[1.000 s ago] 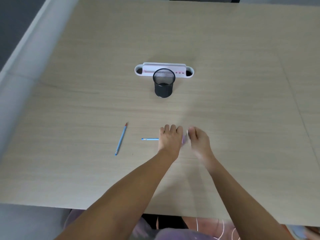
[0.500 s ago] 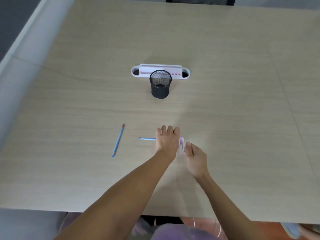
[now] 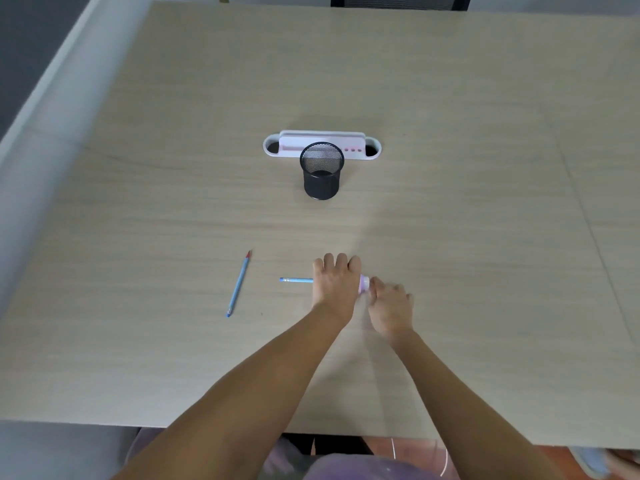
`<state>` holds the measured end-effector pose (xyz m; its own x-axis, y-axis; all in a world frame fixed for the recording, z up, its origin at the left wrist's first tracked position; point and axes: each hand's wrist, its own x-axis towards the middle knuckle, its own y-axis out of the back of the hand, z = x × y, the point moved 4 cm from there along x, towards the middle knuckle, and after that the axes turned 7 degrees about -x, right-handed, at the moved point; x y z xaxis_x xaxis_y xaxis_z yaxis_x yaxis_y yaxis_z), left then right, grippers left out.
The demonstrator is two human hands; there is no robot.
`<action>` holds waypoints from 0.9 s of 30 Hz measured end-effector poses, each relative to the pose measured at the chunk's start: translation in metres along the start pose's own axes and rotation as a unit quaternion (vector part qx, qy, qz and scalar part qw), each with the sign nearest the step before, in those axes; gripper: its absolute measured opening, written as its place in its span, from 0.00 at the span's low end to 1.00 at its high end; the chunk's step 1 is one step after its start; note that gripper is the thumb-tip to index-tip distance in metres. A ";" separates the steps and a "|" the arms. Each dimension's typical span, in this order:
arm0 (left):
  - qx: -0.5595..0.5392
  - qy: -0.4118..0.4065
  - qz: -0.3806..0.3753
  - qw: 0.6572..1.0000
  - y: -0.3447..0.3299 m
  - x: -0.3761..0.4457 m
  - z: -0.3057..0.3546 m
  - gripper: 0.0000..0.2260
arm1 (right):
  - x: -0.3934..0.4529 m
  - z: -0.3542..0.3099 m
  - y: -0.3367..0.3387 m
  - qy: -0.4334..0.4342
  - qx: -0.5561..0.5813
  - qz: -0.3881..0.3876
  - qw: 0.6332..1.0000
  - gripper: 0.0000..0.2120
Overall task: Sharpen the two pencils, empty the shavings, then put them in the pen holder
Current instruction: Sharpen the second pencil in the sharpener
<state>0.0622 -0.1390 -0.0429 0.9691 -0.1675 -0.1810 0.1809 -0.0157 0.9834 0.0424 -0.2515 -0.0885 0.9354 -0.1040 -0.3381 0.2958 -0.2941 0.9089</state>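
A blue pencil [image 3: 296,280] lies level just above the table, its end sticking out left of my left hand [image 3: 335,285], which is closed over its shaft. The pencil's other end goes into a small pink sharpener [image 3: 364,284] showing between my hands. My right hand [image 3: 390,306] pinches the sharpener from the right. A second blue pencil [image 3: 239,283] with a red tip lies loose on the table to the left, apart from both hands. The black mesh pen holder [image 3: 322,178] stands upright farther back at the centre, with nothing visible inside.
A white desk organiser [image 3: 373,151] with round holes at each end sits right behind the pen holder. The wooden table [image 3: 485,237] runs wide on both sides; its left edge meets a grey wall ledge. A dark chair back shows at the far edge.
My right hand drew back toward me and to the right, then returned to the sharpener with its wrist turned. My left hand and the pencil stayed in place.
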 end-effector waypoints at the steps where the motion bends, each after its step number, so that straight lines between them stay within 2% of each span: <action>1: 0.001 0.001 -0.004 1.000 0.001 0.000 0.001 0.23 | -0.008 0.001 -0.001 0.005 0.011 -0.004 1.000 0.13; 3: 0.001 0.006 -0.013 1.000 0.001 0.001 0.001 0.24 | -0.027 0.005 -0.003 0.038 0.053 -0.010 0.998 0.17; 6: -0.005 0.003 -0.012 1.000 0.002 0.001 0.002 0.24 | -0.048 0.008 0.014 0.042 0.211 -0.018 0.976 0.16; 9: -0.020 -0.006 -0.003 1.000 0.002 0.001 0.001 0.21 | -0.033 -0.003 0.048 0.038 0.253 0.022 0.966 0.16; 12: -0.016 -0.003 -0.011 1.000 0.000 0.003 0.001 0.24 | 0.015 -0.017 0.062 -0.011 0.232 0.005 0.973 0.17; 15: -0.014 0.007 -0.017 1.000 -0.002 0.003 0.000 0.25 | 0.050 -0.019 0.049 -0.048 0.156 -0.079 0.983 0.19; 18: 0.002 0.016 -0.005 1.000 0.000 0.002 0.002 0.25 | 0.046 -0.010 0.026 -0.070 0.090 -0.157 0.981 0.17; 23: -0.011 0.033 -0.012 0.999 0.001 0.000 0.002 0.24 | 0.013 -0.002 0.018 -0.040 -0.007 -0.171 0.984 0.11; 27: 0.001 0.027 -0.021 0.999 0.003 0.001 0.004 0.24 | -0.014 0.010 0.007 -0.009 0.016 -0.116 0.993 0.11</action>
<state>0.0630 -0.1435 -0.0404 0.9681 -0.1135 -0.2234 0.2221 -0.0237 0.9747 0.0295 -0.2614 -0.0795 0.8396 -0.0462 -0.5412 0.4958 -0.3421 0.7983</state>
